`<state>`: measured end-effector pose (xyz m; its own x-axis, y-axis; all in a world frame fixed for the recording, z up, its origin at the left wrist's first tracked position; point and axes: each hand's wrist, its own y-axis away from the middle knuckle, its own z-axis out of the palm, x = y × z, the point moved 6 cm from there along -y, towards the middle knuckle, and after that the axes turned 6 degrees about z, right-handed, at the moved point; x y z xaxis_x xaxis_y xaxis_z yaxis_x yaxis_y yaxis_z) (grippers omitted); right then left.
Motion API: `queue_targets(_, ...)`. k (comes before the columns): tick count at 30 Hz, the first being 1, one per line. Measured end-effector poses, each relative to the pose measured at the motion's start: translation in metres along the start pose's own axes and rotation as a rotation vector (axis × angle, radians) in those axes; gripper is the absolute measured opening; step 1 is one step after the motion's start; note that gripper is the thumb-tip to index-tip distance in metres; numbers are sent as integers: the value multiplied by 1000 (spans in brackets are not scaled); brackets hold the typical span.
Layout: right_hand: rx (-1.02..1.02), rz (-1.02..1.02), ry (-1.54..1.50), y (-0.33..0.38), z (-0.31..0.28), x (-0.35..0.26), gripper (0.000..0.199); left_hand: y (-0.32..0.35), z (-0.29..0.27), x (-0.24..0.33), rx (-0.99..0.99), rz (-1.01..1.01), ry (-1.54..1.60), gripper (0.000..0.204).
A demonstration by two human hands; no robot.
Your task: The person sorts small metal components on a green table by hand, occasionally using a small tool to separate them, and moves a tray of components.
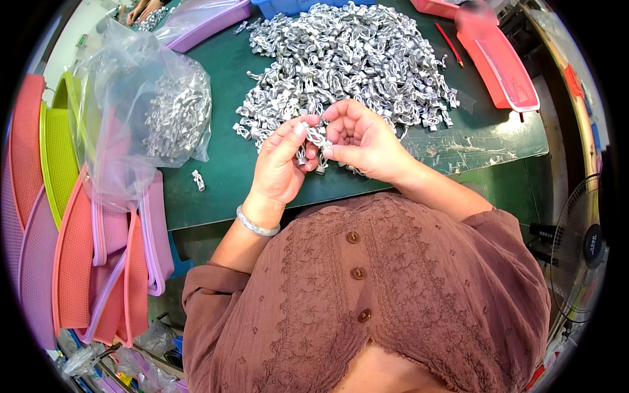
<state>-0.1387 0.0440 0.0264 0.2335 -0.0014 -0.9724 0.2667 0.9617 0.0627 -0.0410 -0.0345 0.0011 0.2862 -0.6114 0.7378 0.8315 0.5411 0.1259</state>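
Close to the table's near edge, my left hand (280, 162) pinches a small white-and-grey looped cord piece (317, 136) between thumb and forefinger. A second such piece (301, 156) rests against its curled lower fingers. My right hand (367, 141) closes on the other end of the first piece, with the thumb below and the fingers bent over. Just beyond both hands spreads a large pile (347, 59) of the same pieces, some with grey caps at the end. One loose piece (198, 180) lies apart to the left.
A clear plastic bag (177, 111), partly filled with these pieces, sits at the left of the green table (226, 190). Stacked pink, purple and green baskets (72, 255) stand beside it. At the right are a red pencil (449, 44), a red basket (498, 65) and a fan (576, 242).
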Motion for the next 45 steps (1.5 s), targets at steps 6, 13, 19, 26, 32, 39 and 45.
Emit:
queue_targets(6, 11, -112, 168, 1, 4, -3, 35, 3, -6, -3, -6, -18, 31, 19)
queue_targets(13, 31, -257, 447, 9, 12, -16, 38, 4, -7, -1, -32, -7, 58, 22)
queue_targets(19, 94, -385, 565, 13, 12, -22, 35, 3, -3, -1, -28, 23, 51, 21)
queue_targets(26, -11, -267, 496, 12, -4, -12, 32, 9, -7, 1, -36, 63, -293, 12)
queue_targets(32, 229, -402, 937, 7, -83, -45, 15, 10, -1, -4, -41, 25, -275, 14)
queue_targets(39, 1033, -148, 1497, -17, -268, -96, 19, 6, 10, -6, -28, 37, -278, 11)
queue_targets(45, 929, 335, 1718, -32, -326, -72, 20, 5, 16, -6, -18, 63, -384, 12)
